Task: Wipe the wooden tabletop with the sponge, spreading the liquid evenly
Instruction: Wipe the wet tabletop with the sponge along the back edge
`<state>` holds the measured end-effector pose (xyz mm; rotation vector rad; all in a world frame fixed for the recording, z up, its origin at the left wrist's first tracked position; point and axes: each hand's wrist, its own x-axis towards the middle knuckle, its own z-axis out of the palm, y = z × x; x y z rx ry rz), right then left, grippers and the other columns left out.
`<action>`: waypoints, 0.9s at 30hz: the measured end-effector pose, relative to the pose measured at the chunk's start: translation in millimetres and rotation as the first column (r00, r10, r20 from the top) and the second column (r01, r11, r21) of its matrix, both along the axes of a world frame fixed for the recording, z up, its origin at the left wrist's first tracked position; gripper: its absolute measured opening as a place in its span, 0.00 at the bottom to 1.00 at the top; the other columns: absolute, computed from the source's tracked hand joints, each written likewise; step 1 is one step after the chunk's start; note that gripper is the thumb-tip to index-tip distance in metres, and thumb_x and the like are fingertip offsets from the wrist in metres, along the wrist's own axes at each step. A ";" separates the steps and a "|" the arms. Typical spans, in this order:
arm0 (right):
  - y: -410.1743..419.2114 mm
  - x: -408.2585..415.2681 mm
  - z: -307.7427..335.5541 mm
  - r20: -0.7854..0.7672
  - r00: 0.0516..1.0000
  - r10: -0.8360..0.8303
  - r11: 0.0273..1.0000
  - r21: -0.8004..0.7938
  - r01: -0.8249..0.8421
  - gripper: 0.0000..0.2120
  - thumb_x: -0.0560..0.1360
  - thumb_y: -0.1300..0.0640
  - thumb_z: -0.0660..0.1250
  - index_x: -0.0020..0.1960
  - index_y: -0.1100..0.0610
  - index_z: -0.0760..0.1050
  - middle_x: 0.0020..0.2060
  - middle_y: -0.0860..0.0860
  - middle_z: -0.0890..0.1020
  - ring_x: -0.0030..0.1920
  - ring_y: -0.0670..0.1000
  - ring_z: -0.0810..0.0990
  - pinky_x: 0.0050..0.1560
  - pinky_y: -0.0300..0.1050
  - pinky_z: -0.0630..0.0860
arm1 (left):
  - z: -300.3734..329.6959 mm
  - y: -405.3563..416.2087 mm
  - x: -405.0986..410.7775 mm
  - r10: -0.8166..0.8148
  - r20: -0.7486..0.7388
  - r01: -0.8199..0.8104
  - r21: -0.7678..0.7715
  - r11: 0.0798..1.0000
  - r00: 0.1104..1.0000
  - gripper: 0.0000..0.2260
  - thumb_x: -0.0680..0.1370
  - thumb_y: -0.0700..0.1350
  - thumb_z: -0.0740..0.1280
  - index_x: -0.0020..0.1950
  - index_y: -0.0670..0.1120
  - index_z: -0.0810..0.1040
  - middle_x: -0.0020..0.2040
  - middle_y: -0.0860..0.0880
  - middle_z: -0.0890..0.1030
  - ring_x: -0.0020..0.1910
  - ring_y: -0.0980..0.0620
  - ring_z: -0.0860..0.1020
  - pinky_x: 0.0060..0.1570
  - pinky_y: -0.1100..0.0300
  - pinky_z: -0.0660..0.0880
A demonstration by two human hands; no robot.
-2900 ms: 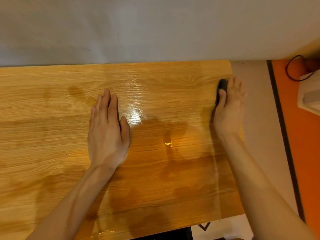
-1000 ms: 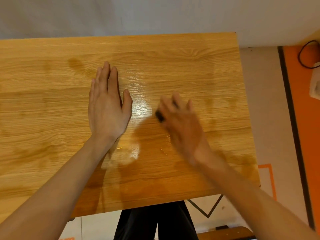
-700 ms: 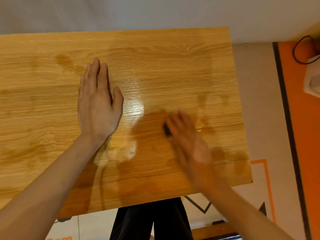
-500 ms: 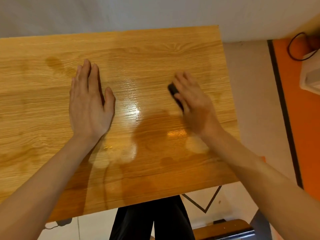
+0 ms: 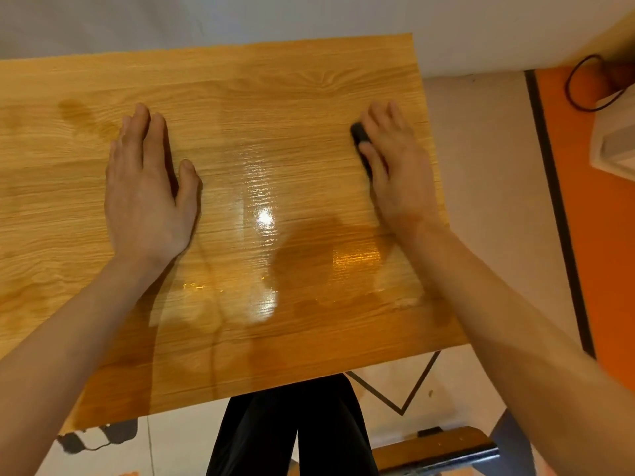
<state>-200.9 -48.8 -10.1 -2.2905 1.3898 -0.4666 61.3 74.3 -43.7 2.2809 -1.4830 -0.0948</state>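
Observation:
The wooden tabletop fills most of the head view. A glossy wet film shines across its middle and near right part, and darker damp patches lie at the far left. My right hand lies over a small dark sponge near the table's right edge. Its thumb runs along the sponge's left side and its fingers cover the top. Only the sponge's front end and left side show. My left hand rests flat on the wood left of centre, fingers straight.
A pale wall runs along the table's far edge. To the right, on the orange floor, stands a white device with a black cable. Legs in black trousers stand below the near edge. A wooden seat is at bottom right.
My right hand swept the sponge from the far right edge to the middle, then back right and away from me to near the right edge. My left hand stayed flat.

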 end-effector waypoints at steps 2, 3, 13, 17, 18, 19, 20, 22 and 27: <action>7.5 -6.1 -3.9 0.026 0.999 -0.042 0.999 0.005 0.042 0.20 0.81 0.61 0.60 0.72 0.63 0.67 0.73 0.58 0.67 0.76 0.58 0.59 0.77 0.55 0.57 | -3.4 0.6 1.0 0.004 0.004 -0.004 -0.005 1.000 1.000 0.26 0.85 0.51 0.55 0.80 0.39 0.61 0.81 0.41 0.60 0.81 0.41 0.57 0.79 0.50 0.53; 29.5 -17.8 -5.2 0.036 0.999 -0.037 0.999 0.012 0.037 0.20 0.81 0.62 0.62 0.72 0.63 0.67 0.73 0.58 0.67 0.76 0.58 0.59 0.76 0.56 0.57 | -5.0 0.4 2.0 0.005 0.004 -0.005 -0.010 1.000 1.000 0.26 0.85 0.51 0.55 0.80 0.40 0.61 0.81 0.41 0.61 0.81 0.42 0.57 0.79 0.49 0.54; -14.9 -32.9 -1.8 0.036 0.998 -0.048 0.996 0.076 0.045 0.21 0.81 0.60 0.61 0.73 0.61 0.65 0.74 0.58 0.65 0.77 0.56 0.58 0.77 0.55 0.56 | -13.7 -0.1 7.9 -0.008 0.007 0.008 -0.040 0.999 1.000 0.25 0.85 0.52 0.55 0.80 0.41 0.62 0.81 0.41 0.61 0.80 0.42 0.58 0.79 0.45 0.56; 25.2 -59.9 -3.5 0.032 0.995 -0.098 0.993 0.071 0.096 0.22 0.82 0.60 0.60 0.74 0.61 0.63 0.75 0.56 0.64 0.78 0.56 0.56 0.77 0.57 0.56 | -16.2 0.6 9.8 -0.020 0.002 0.020 -0.049 0.999 1.000 0.25 0.85 0.52 0.56 0.80 0.42 0.62 0.81 0.42 0.61 0.81 0.43 0.58 0.80 0.47 0.54; 55.5 -75.3 -1.6 0.037 0.992 -0.121 0.989 0.095 0.117 0.22 0.82 0.60 0.60 0.75 0.61 0.63 0.75 0.55 0.63 0.78 0.55 0.55 0.77 0.57 0.56 | -16.5 0.5 10.1 -0.018 -0.001 0.018 -0.049 0.999 1.000 0.25 0.85 0.52 0.56 0.80 0.42 0.62 0.81 0.42 0.61 0.81 0.43 0.58 0.80 0.48 0.53; 85.4 -89.1 1.5 0.049 0.991 -0.126 0.986 0.115 0.119 0.22 0.81 0.61 0.60 0.74 0.61 0.63 0.75 0.55 0.63 0.78 0.55 0.55 0.76 0.58 0.56 | -16.4 0.4 9.9 -0.015 -0.005 0.015 -0.049 0.999 1.000 0.25 0.85 0.52 0.56 0.80 0.42 0.62 0.81 0.42 0.61 0.81 0.43 0.58 0.80 0.48 0.53; 107.0 -98.4 4.1 0.045 0.993 -0.105 0.989 0.104 0.100 0.22 0.81 0.61 0.60 0.73 0.62 0.64 0.74 0.56 0.64 0.77 0.56 0.57 0.76 0.59 0.58 | -15.8 0.2 9.5 -0.011 -0.010 0.011 -0.050 0.999 1.000 0.25 0.85 0.52 0.56 0.80 0.42 0.62 0.81 0.42 0.61 0.81 0.42 0.58 0.80 0.48 0.53; 104.3 -103.1 3.4 0.017 0.998 -0.053 0.995 0.082 0.052 0.21 0.80 0.61 0.60 0.72 0.62 0.66 0.73 0.56 0.66 0.77 0.57 0.58 0.75 0.58 0.59 | -13.3 -0.4 8.1 -0.011 -0.013 0.010 -0.050 0.999 1.000 0.25 0.85 0.51 0.56 0.80 0.41 0.62 0.81 0.41 0.61 0.81 0.42 0.58 0.80 0.47 0.54; 18.8 -59.1 4.4 0.002 0.995 -0.097 0.991 0.097 0.096 0.21 0.82 0.59 0.59 0.74 0.60 0.63 0.75 0.55 0.64 0.77 0.55 0.56 0.77 0.55 0.54 | -1.1 0.5 8.2 -0.044 -0.065 0.045 0.012 0.999 0.997 0.26 0.85 0.50 0.56 0.80 0.39 0.61 0.81 0.40 0.60 0.81 0.40 0.57 0.80 0.44 0.53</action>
